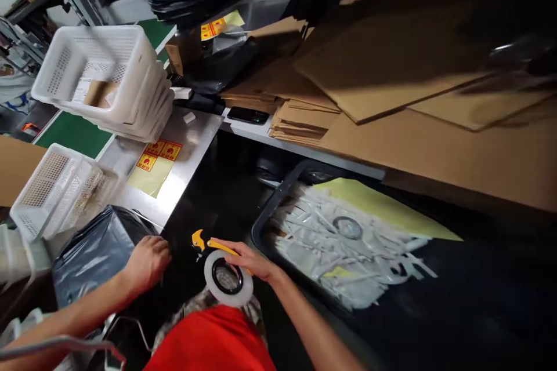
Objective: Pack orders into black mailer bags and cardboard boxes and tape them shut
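Note:
My left hand (148, 264) is closed at the right edge of a black plastic bag (98, 255), fingers curled in on its side. The bag is bulky and glossy, at the lower left by the metal table's end. In my right hand (252, 261) is a tape dispenser (224, 246) with a yellow handle and yellow head. It carries a big white roll of tape (241, 295) with a black core, held above my lap.
Stacked white baskets (143, 98) and a sheet of red-yellow stickers (159, 153) are on the metal table (191, 151). Right of me is a black bin (278, 197) heaped with white strips (317, 237). Flat cardboard (404, 81) and a phone (248, 115) lie on the bench behind.

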Tool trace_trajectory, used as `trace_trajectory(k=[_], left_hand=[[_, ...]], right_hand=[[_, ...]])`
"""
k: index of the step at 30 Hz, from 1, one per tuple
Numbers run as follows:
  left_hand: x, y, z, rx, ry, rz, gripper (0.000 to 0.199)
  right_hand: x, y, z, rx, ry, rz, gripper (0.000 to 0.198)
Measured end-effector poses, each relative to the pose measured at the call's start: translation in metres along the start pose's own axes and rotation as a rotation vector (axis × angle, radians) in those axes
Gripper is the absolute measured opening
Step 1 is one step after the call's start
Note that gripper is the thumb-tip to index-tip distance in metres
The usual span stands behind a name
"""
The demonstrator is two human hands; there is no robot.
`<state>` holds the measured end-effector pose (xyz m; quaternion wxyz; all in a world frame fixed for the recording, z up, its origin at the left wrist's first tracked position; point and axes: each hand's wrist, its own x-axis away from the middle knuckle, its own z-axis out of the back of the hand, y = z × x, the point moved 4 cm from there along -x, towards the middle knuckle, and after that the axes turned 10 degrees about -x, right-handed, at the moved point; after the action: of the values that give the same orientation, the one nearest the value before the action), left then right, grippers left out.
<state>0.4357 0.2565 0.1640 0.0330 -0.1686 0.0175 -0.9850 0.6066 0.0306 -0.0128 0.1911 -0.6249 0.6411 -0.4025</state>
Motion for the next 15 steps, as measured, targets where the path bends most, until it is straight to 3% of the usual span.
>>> trace_trajectory(k=[4, 8, 11, 15], left_hand=[[0.062, -0.002, 0.006, -0.291, 0.223, -0.268, 0.037], [0.071, -0.029, -0.014, -0.460, 0.185, -0.354, 0.037], [0.043, -0.044, -0.015, -0.399, 0.147, -0.177, 0.034], [-0.013, -0.068, 0.013, -0.248, 0.065, 0.210, 0.046]], right_hand=[[0.011, -0.005, 0.000, 0.075, -0.025, -0.003, 0.083], [0.015, -0.010, 0.001, 0.127, -0.028, -0.027, 0.085], [-0.009, -0.029, 0.001, 0.144, -0.035, 0.023, 0.085], [-0.078, -0.064, -0.005, 0.170, -0.056, 0.099, 0.083]])
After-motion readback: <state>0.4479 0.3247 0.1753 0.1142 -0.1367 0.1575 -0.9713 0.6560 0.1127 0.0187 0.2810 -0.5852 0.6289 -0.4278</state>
